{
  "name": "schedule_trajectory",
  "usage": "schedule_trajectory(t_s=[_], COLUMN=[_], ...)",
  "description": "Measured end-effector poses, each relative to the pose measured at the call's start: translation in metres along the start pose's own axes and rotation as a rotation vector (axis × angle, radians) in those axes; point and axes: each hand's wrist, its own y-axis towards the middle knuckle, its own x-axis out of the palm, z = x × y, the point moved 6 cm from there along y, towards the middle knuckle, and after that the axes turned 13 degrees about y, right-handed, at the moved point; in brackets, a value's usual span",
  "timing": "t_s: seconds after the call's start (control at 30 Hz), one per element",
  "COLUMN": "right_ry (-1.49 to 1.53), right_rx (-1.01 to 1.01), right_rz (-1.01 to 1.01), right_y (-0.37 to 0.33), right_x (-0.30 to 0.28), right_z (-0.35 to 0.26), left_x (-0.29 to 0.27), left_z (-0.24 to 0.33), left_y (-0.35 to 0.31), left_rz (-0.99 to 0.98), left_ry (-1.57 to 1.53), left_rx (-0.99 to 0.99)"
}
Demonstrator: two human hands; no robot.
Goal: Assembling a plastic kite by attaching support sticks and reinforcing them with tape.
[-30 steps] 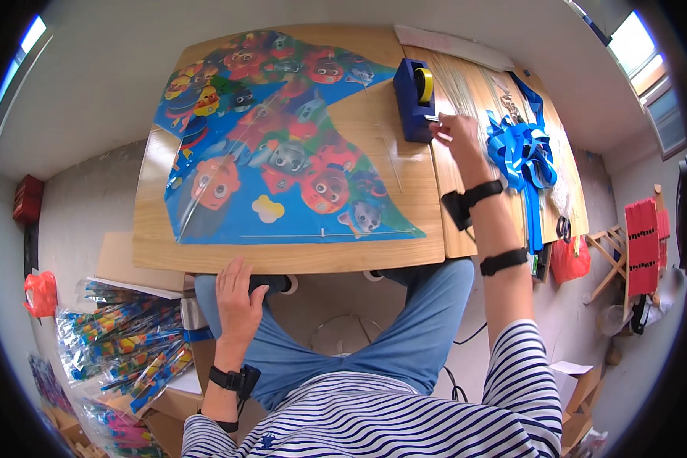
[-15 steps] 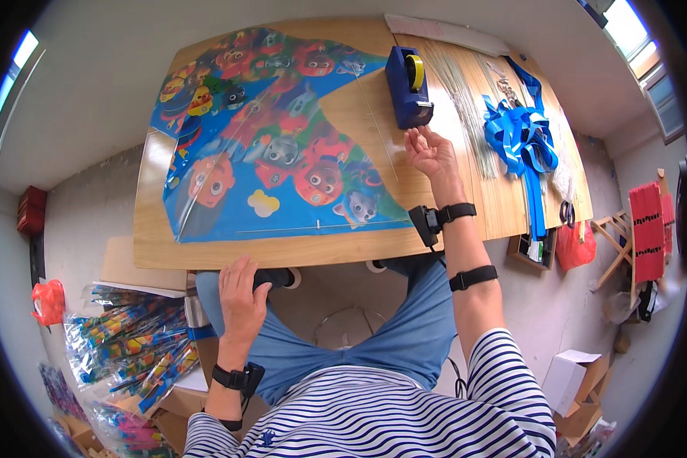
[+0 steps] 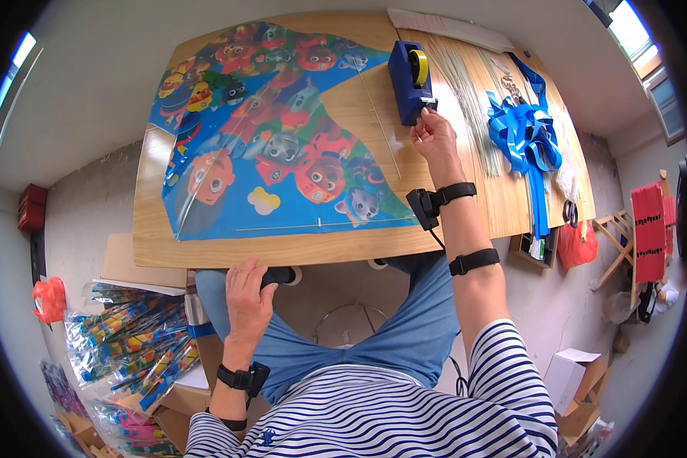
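Note:
My right hand point(image 3: 435, 139) is at the front end of a blue tape dispenser point(image 3: 408, 88) with a yellow-cored roll point(image 3: 419, 69). Its fingers are curled into a pinch by the cutting edge; any tape between them is too small to make out. My left hand point(image 3: 249, 294) lies at the table's near edge, fingers stretched out, holding nothing. Across the table spreads a blue plastic sheet point(image 3: 259, 206) printed with cartoon animals. Thin white rods lie on it, one rod point(image 3: 282, 228) along the near edge with a small crosspiece.
Blue ribbon point(image 3: 523, 137) lies heaped on the table's right, beside many thin pale rods point(image 3: 466, 99) and scissors point(image 3: 569, 212). A long white strip point(image 3: 450, 30) is at the far edge. Bagged colourful packets point(image 3: 137, 328) fill the floor at left; a red bag point(image 3: 578, 246) hangs at right.
My right hand has moved slightly, its fingertips now up against the dispenser's cutting end. My left hand has shifted a little at the table edge.

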Motion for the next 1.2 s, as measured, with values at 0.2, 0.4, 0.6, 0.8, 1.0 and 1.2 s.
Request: schedule_trajectory(t_s=[0.2,0.4,0.6,0.8,1.0,1.2], right_ry=[-0.103,0.16,0.152,-0.073,-0.892,-1.318], right_rx=[0.023,0.123,0.098,-0.144,-0.401,-0.115], right_rz=[0.021,0.023,0.092,0.093,0.343,-1.092], right_y=[0.005,0.013,0.014,0.031,0.012,-0.105], right_x=[-0.009,-0.015,-0.016,-0.02,-0.032,0.052], right_z=[-0.008,0.004,0.004,-0.016,-0.033,0.047], left_x=[0.001,0.0,-0.002,0.0,0.004,0.024], left_z=[0.003,0.008,0.008,0.014,0.023,0.05], left_y=[0.001,0.001,0.001,0.009,0.008,0.02], left_rz=[-0.011,-0.023,0.004,0.047,0.053,-0.02], left_ry=[-0.02,-0.027,0.002,-0.004,-0.089,-0.181], left_rx=[-0.001,0.003,0.014,0.062,0.06,0.116])
